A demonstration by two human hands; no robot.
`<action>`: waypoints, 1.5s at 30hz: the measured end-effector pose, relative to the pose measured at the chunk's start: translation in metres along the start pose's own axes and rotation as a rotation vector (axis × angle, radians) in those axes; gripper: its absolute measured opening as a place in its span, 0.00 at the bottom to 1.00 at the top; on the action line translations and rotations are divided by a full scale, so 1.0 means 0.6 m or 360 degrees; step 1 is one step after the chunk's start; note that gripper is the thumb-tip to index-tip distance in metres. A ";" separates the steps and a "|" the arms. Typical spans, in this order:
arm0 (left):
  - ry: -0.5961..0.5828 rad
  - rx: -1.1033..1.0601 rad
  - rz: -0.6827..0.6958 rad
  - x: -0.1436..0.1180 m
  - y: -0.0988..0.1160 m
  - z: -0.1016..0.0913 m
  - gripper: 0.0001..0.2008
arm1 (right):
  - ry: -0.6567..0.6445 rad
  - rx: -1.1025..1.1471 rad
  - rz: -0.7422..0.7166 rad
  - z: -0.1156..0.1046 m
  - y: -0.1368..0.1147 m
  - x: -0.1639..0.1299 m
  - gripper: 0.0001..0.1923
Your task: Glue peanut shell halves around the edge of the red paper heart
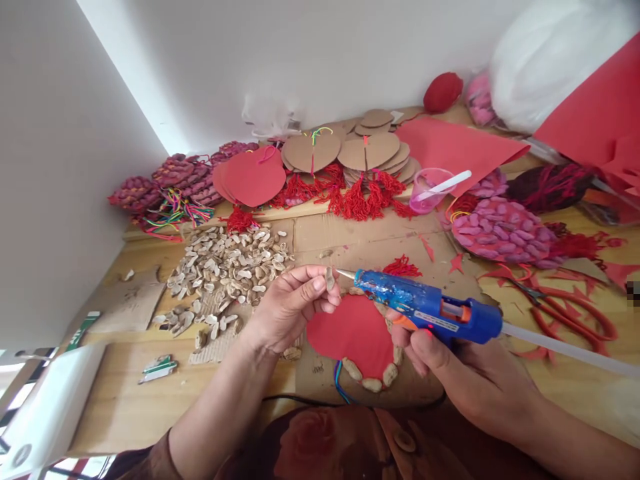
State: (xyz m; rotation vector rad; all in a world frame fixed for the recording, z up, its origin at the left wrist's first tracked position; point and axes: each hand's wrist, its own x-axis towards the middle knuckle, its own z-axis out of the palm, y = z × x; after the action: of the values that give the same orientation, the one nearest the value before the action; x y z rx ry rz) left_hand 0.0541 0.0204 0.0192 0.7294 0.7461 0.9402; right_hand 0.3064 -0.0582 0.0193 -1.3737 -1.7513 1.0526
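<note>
Between the thumb and fingers of my left hand [295, 303] is a peanut shell [330, 278]. The nozzle of a blue hot glue gun [425, 303] points at the shell, its tip very near or touching it. My right hand [450, 363] is wrapped around the gun's handle, by the orange trigger. A white glue stick [565, 350] runs out of the gun's back. Below both hands lies a red paper disc [353, 337] with several peanut shells along its edge; my hands and the gun hide part of it. A red tassel [403, 267] shows behind the gun.
Loose peanut shells [227, 267] lie spread on cardboard at the left. Red-handled scissors [575, 310] rest among paper scraps at the right. Behind are cardboard discs [313, 152], red paper sheets [450, 147], a plastic cup [430, 190] and pink shell-covered pieces [503, 230].
</note>
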 end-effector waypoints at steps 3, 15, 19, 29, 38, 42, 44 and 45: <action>-0.0008 -0.0002 -0.0017 0.000 -0.001 -0.001 0.14 | -0.0055 0.0010 -0.0017 0.002 -0.002 0.001 0.10; -0.0011 0.0026 -0.0056 -0.002 -0.007 -0.003 0.14 | 0.0043 -0.0157 -0.0290 0.003 -0.029 0.018 0.08; -0.0022 0.0036 -0.0054 -0.002 -0.006 -0.002 0.14 | 0.0025 -0.0201 -0.0255 0.003 -0.025 0.016 0.08; -0.0002 0.0027 -0.0053 -0.002 -0.007 -0.004 0.15 | 0.0053 -0.0255 -0.0284 0.001 -0.028 0.013 0.09; 0.0003 0.0017 -0.0056 -0.001 -0.008 -0.005 0.14 | 0.0033 -0.0206 -0.0252 0.004 -0.031 0.017 0.12; 0.0006 0.0009 -0.0059 -0.001 -0.008 -0.005 0.14 | 0.0037 -0.0170 -0.0270 0.005 -0.030 0.017 0.10; 0.0004 0.0019 -0.0061 -0.001 -0.008 -0.005 0.14 | 0.0046 -0.0163 -0.0276 0.005 -0.031 0.018 0.10; 0.0001 0.0023 -0.0060 -0.001 -0.008 -0.005 0.14 | 0.0038 -0.0163 -0.0267 0.004 -0.031 0.018 0.10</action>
State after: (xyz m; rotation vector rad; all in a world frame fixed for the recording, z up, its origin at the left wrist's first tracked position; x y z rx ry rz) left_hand 0.0534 0.0187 0.0138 0.7257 0.7653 0.9016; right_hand 0.2935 -0.0506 0.0351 -1.2690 -1.8895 0.8632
